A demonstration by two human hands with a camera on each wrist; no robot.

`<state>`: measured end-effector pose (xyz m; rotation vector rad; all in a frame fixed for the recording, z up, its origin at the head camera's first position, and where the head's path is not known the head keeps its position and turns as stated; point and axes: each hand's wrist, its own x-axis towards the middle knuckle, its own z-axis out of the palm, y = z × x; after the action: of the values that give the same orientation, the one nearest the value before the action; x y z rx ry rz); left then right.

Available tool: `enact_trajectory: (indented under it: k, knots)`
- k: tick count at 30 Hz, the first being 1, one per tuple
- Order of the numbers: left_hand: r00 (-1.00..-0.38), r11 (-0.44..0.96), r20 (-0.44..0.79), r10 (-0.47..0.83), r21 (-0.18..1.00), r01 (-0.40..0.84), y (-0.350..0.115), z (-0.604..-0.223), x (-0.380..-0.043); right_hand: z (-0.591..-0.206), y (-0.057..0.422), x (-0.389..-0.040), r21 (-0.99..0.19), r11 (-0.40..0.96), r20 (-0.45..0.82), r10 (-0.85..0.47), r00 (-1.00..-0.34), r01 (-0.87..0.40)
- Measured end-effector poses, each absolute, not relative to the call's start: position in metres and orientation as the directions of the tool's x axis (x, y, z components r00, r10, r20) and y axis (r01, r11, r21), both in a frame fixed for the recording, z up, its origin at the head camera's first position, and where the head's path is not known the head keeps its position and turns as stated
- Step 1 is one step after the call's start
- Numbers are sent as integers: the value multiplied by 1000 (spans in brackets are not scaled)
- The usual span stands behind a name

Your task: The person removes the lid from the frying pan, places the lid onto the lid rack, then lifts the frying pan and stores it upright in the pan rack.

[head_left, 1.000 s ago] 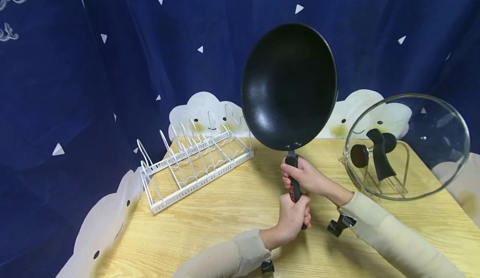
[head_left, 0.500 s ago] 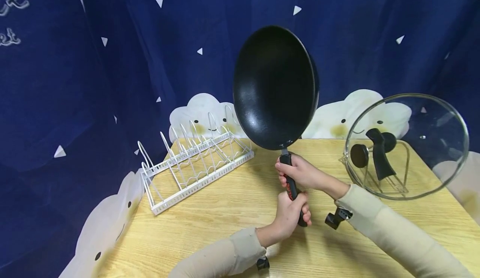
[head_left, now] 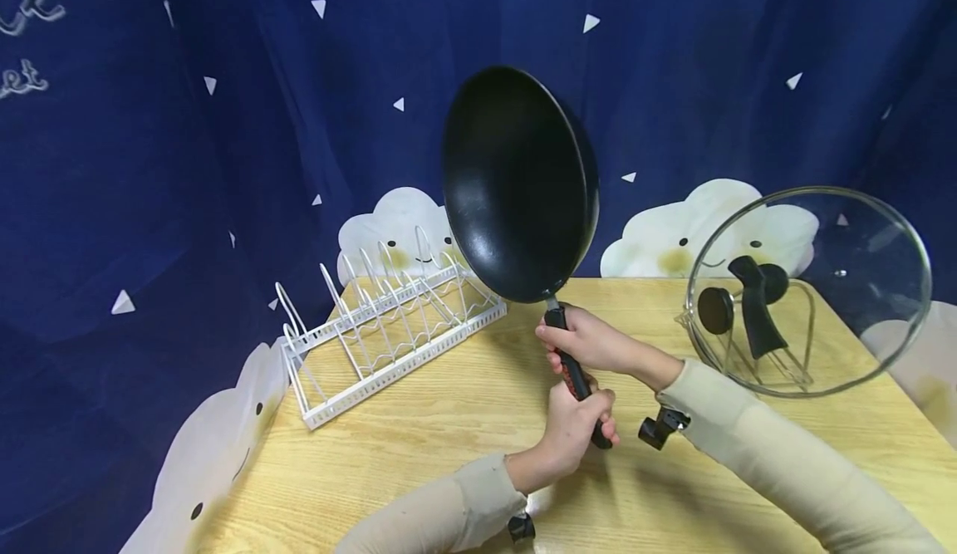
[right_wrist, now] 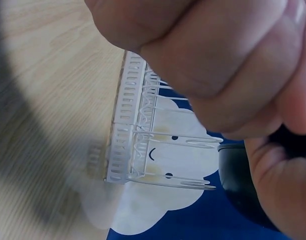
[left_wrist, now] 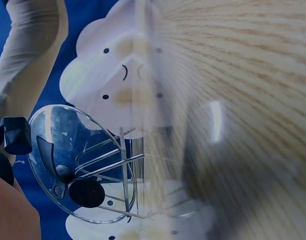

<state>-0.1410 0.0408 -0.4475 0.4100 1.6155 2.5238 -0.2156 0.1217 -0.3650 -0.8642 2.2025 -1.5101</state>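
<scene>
A black wok (head_left: 512, 188) is held up over the back of the table, its hollow side turned left and toward me. My right hand (head_left: 586, 338) grips the black handle (head_left: 571, 371) close to the bowl. Lower down, near the handle's end, my left hand (head_left: 570, 425) grips it too, with the tip poking out below the fingers. In the right wrist view the curled right-hand fingers (right_wrist: 208, 55) fill the top right, and part of the wok (right_wrist: 243, 180) shows behind them. The left wrist view shows only an edge of the left hand (left_wrist: 15, 210).
A white wire rack (head_left: 396, 330) with upright dividers stands on the left of the wooden table (head_left: 374, 471). At the right, a glass lid (head_left: 882, 346) with a black handle leans upright in a wire stand (head_left: 811, 321). A blue curtain (head_left: 224, 164) hangs behind.
The wok has moved left toward the rack and turned further to the left, so its outer right side shows more. Both hands have kept their grip and shifted slightly left with it.
</scene>
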Motion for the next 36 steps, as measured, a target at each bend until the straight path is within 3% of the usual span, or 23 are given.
enact_trajectory:
  k: [8,36]
  knots:
    - [-951,-448,176,256,893,45,36,-447,-141,-360,113,-217,-896,330,14,-647,-762,-297]
    - [-960,-546,150,238,838,-4,23,-434,-146,-349,94,-230,-878,395,-66,-660,-748,-271]
